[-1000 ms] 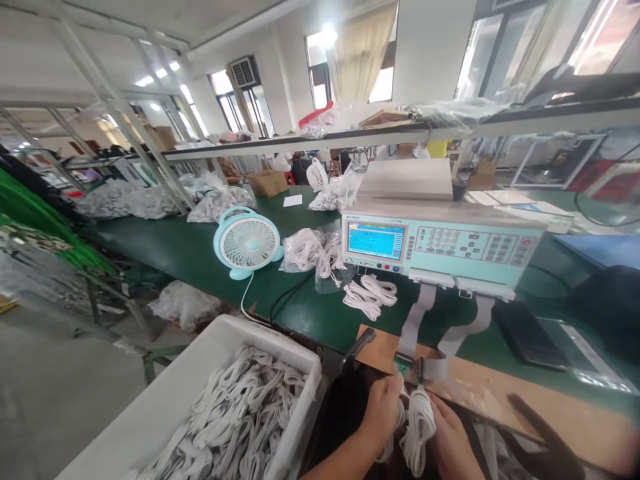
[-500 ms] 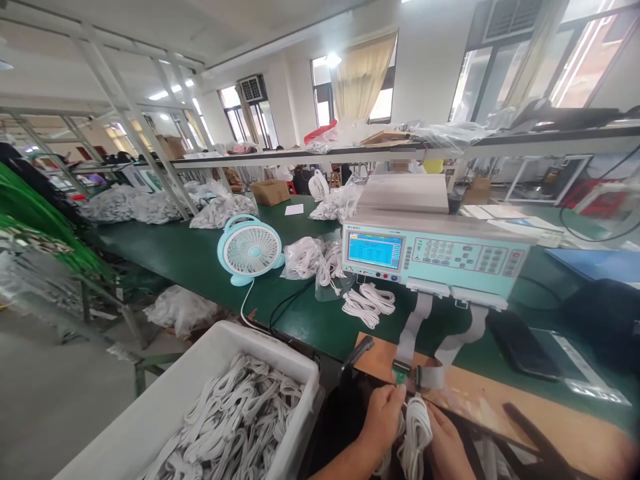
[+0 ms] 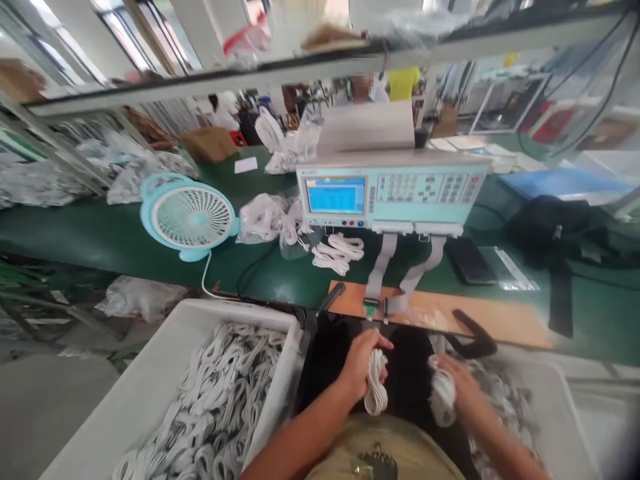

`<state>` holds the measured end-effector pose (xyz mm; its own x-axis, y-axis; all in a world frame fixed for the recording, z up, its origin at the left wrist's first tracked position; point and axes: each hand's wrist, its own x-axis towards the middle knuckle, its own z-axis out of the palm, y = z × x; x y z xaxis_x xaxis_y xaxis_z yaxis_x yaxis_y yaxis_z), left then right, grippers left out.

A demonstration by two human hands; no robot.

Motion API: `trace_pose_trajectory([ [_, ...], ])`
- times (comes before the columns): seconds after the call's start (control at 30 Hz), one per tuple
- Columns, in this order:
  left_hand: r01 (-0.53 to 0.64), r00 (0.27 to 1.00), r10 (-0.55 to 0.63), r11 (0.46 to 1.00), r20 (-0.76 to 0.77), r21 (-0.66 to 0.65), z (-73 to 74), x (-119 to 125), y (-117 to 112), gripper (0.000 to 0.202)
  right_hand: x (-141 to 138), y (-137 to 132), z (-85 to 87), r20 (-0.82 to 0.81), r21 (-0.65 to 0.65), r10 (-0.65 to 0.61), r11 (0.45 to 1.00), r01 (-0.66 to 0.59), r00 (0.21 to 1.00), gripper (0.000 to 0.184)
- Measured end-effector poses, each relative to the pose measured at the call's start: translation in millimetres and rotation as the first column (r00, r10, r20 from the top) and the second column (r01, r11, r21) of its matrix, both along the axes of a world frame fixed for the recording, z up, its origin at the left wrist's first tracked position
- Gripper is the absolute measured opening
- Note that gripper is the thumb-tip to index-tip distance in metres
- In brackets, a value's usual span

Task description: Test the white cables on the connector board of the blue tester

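Observation:
My left hand (image 3: 361, 363) is closed around a coiled white cable (image 3: 377, 390), which hangs over my lap just below the bench edge. Off to the right, my right hand (image 3: 457, 380) grips another white cable bundle (image 3: 443, 395), slightly blurred, beside the right-hand bin. Ahead of my left hand, a small green connector board (image 3: 371, 308) sits on a brown board (image 3: 435, 310). Grey ribbon cables (image 3: 383, 267) run from it up to the tester (image 3: 390, 200), whose blue screen is lit. Neither held bundle touches the connectors.
A white bin (image 3: 165, 373) full of coiled cables stands at left; another bin (image 3: 555, 400) with cables is at right. On the green bench (image 3: 125, 233) are a blue fan (image 3: 193, 217), cable coils (image 3: 337, 252), a black phone (image 3: 470, 261) and a black bag (image 3: 545, 227).
My hands have drawn back from the connectors and parted. The right one has moved right with a bundle; the left keeps a coiled cable. The view has tilted down.

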<state>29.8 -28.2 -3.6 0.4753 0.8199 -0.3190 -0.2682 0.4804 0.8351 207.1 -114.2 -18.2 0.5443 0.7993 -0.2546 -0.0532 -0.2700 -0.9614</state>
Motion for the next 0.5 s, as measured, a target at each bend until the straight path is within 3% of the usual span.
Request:
trace_pose_trajectory([
  [0.03, 0.013, 0.999, -0.01, 0.998, 0.048, -0.062, 1.5, -1.7, -0.3, 0.036, 26.1, -13.8, -4.3, 0.047, -0.062, -0.009, 0.998, 0.012, 0.999, 0.022],
  [0.07, 0.025, 0.996, -0.016, 0.995, 0.087, -0.099, 2.6, -3.0, -0.2, 0.033, 51.1, -28.0, -9.7, 0.224, -0.176, 0.069, 0.984, -0.029, 0.972, 0.022],
  [0.13, 0.038, 0.99, -0.019, 0.991, 0.142, -0.13, 4.0, -3.7, -0.1, 0.027, 88.3, -53.4, -19.9, 0.386, -0.28, 0.09, 0.96, 0.023, 0.918, 0.021],
  [0.2, 0.046, 0.986, -0.023, 0.989, 0.167, -0.137, 4.8, -0.6, -1.5, 0.022, 96.9, -68.2, -22.6, 0.657, -0.266, 0.134, 0.962, 0.062, 0.742, 0.021],
  [0.23, 0.049, 0.985, -0.026, 0.99, 0.169, -0.134, 5.1, 2.3, -3.2, 0.02, 88.8, -70.6, -19.2, 0.722, -0.238, 0.161, 0.971, 0.024, 0.672, 0.023],
  [0.27, 0.051, 0.987, -0.03, 0.991, 0.159, -0.126, 5.4, 5.7, -5.6, 0.019, 73.5, -69.8, -12.7, 0.721, -0.2, 0.196, 0.977, -0.071, 0.665, 0.024],
  [0.37, 0.068, 0.996, -0.064, 0.995, 0.059, -0.067, 4.9, 14.8, -14.8, 0.016, 4.2, -50.8, 14.7, 0.616, -0.039, 0.299, 0.935, -0.352, 0.728, 0.019],
  [0.43, 0.06, 0.997, -0.06, 0.998, -0.041, 0.002, 2.3, 16.3, -17.2, 0.017, -36.9, -28.1, 24.6, 0.547, 0.061, 0.313, 0.91, -0.41, 0.776, 0.012],
  [0.5, 0.037, 0.986, -0.02, 0.994, -0.163, 0.1, -1.6, 14.1, -13.5, 0.022, -59.8, -5.3, 21.0, 0.477, 0.149, 0.292, 0.903, -0.404, 0.829, 0.008],
])
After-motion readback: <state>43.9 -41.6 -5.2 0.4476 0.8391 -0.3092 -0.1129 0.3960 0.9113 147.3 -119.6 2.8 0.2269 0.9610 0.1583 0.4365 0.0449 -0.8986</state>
